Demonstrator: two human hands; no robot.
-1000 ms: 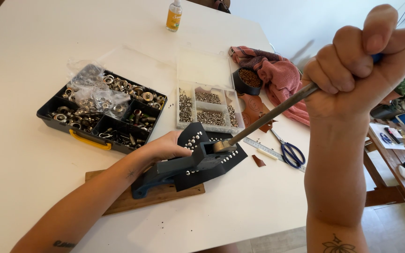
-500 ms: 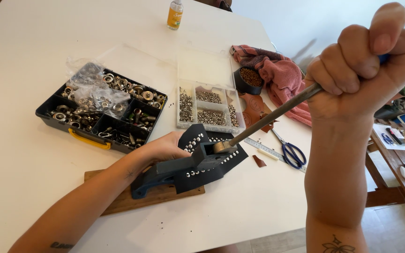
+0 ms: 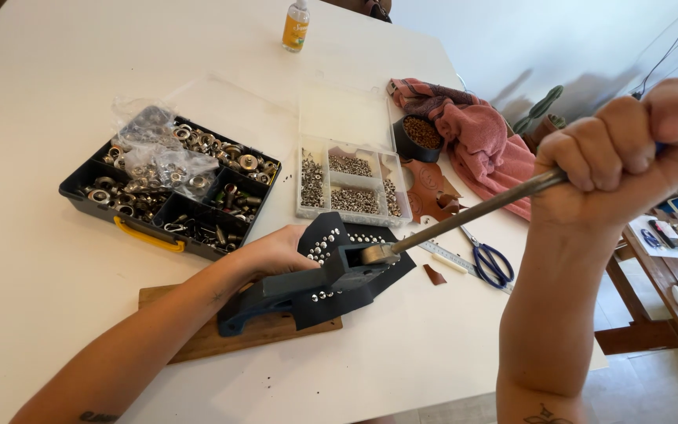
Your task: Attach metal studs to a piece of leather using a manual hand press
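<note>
The right hand, raised at the right of the frame, is clenched in a fist around the end of a long metal lever. The lever slants down and to the left from the fist to its rounded head, which sits at the mouth of a dark blue press tool in the lower middle of the frame. The fist is well above and to the right of that tool, joined to it only by the lever.

The left hand lies curled against the left side of a black studded leather piece that is draped over the tool; the fingers are hidden behind the leather, so whether they grip or only press cannot be told. The tool stands on a wooden board on the white table.

Just above the leather is a clear compartment box of small silver rivets, its lid folded back. To the upper left is a black organizer tray with a yellow latch, full of metal fittings and plastic bags. Right of the lever lie blue-handled scissors and brown leather scraps; beyond them a dark cup of brown bits touches a pink cloth. A small orange bottle stands at the top edge.
</note>
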